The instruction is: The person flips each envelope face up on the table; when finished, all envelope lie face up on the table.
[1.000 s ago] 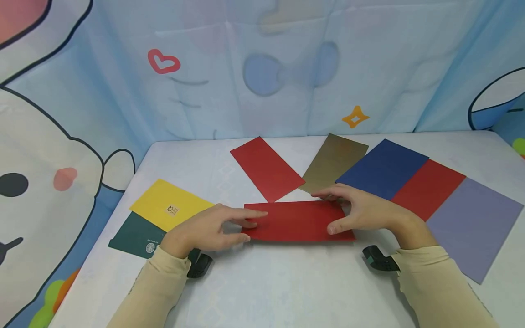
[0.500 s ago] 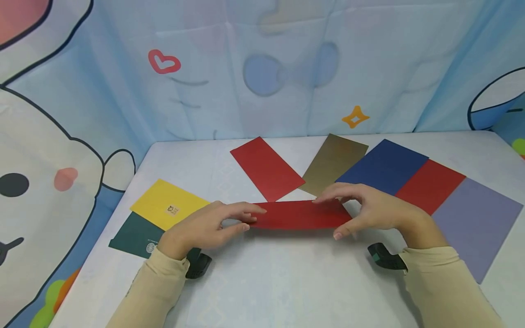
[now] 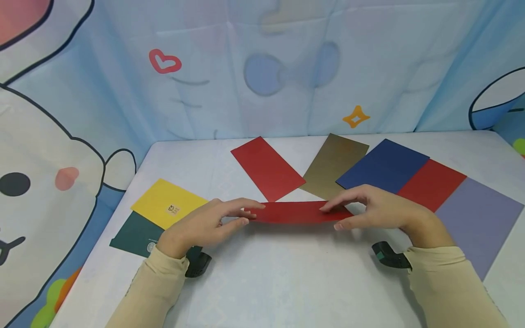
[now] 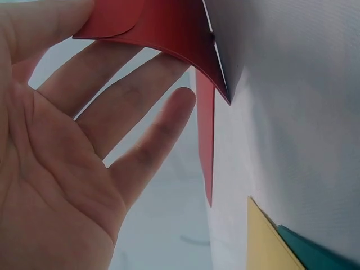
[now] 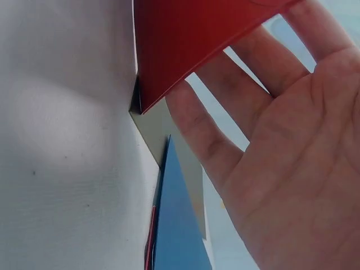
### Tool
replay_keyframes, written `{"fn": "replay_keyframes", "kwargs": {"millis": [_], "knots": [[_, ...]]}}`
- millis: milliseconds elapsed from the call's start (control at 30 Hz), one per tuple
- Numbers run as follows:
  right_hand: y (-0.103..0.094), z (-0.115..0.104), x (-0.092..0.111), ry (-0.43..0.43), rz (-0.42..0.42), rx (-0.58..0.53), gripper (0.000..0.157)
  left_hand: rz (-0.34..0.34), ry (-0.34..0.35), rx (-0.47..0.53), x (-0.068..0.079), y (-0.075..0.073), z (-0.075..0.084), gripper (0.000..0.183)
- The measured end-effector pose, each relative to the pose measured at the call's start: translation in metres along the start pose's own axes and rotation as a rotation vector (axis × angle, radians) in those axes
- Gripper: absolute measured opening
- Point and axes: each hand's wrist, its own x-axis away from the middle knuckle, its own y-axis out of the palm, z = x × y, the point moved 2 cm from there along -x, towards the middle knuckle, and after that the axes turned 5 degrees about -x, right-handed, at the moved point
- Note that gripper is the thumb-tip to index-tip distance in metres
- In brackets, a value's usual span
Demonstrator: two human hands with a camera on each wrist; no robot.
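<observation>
A red envelope (image 3: 293,212) is held off the table at its near edge, its face foreshortened in the head view. My left hand (image 3: 201,228) pinches its left end, thumb in front and fingers behind. A rounded flap (image 4: 115,17) shows under the thumb in the left wrist view. At the right end, my right hand (image 3: 385,212) holds the envelope between thumb and fingers. The right wrist view has those fingers (image 5: 205,135) spread behind the bent red sheet (image 5: 185,45); its thumb is mostly out of frame there.
Behind lie another red envelope (image 3: 268,168) and a gold one (image 3: 334,164). Rightward are overlapping blue (image 3: 383,164), red (image 3: 434,182) and lavender (image 3: 480,223) ones. Yellow (image 3: 160,200) and dark green (image 3: 135,234) ones lie at left. A printed blue curtain (image 3: 287,68) hangs behind the table.
The near edge of the held red envelope has lifted, so its face looks narrower. My right hand has shifted slightly right; the left has barely moved. The other envelopes stay put.
</observation>
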Motion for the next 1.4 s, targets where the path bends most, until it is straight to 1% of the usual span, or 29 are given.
{"fn": "replay_keyframes", "kwargs": {"millis": [100, 200, 267, 333, 433, 533, 600, 667, 767, 867, 1033, 1133, 1267, 1333, 1400], "knots": [[-0.001, 0.0, 0.0, 0.022, 0.032, -0.032, 0.032, 0.03, 0.013, -0.004, 0.0, -0.001, 0.0, 0.044], [-0.002, -0.001, 0.0, 0.05, 0.071, -0.079, 0.032, 0.076, 0.019, -0.03, -0.001, -0.002, 0.0, 0.044], [-0.003, -0.002, 0.0, 0.057, 0.102, -0.109, 0.033, 0.118, 0.018, -0.063, -0.001, -0.003, 0.0, 0.043], [-0.003, -0.002, -0.002, 0.043, 0.135, -0.122, 0.033, 0.171, 0.014, -0.114, -0.001, -0.003, 0.001, 0.042], [-0.003, -0.001, -0.006, -0.008, 0.185, -0.101, 0.031, 0.255, 0.015, -0.188, -0.002, -0.002, 0.0, 0.041], [-0.003, -0.001, -0.01, -0.068, 0.247, -0.041, 0.029, 0.327, 0.021, -0.261, -0.004, 0.001, -0.001, 0.041], [-0.003, -0.001, -0.012, -0.092, 0.29, -0.002, 0.031, 0.361, 0.028, -0.296, -0.005, 0.002, -0.003, 0.04], [-0.003, -0.001, -0.014, -0.095, 0.346, 0.034, 0.033, 0.387, 0.024, -0.318, -0.005, 0.002, -0.003, 0.036], [-0.002, -0.002, -0.015, -0.089, 0.426, 0.061, 0.038, 0.411, 0.013, -0.299, -0.005, 0.002, -0.003, 0.028], [0.0, -0.003, -0.016, -0.09, 0.48, 0.034, 0.043, 0.421, 0.013, -0.259, -0.006, 0.002, -0.004, 0.024], [0.003, -0.005, -0.016, -0.082, 0.511, -0.064, 0.047, 0.428, 0.025, -0.213, -0.009, 0.002, -0.008, 0.031], [0.003, -0.006, -0.016, -0.077, 0.519, -0.072, 0.043, 0.442, 0.019, -0.195, -0.009, 0.002, -0.007, 0.034], [0.003, -0.005, -0.016, -0.072, 0.527, -0.021, 0.038, 0.441, -0.01, -0.14, -0.01, 0.003, -0.008, 0.04], [0.004, -0.004, -0.016, -0.076, 0.534, 0.013, 0.035, 0.421, -0.043, -0.109, -0.01, 0.004, -0.009, 0.047], [0.004, -0.003, -0.017, -0.084, 0.536, 0.077, 0.031, 0.394, -0.081, -0.082, -0.01, 0.005, -0.01, 0.056]]}}
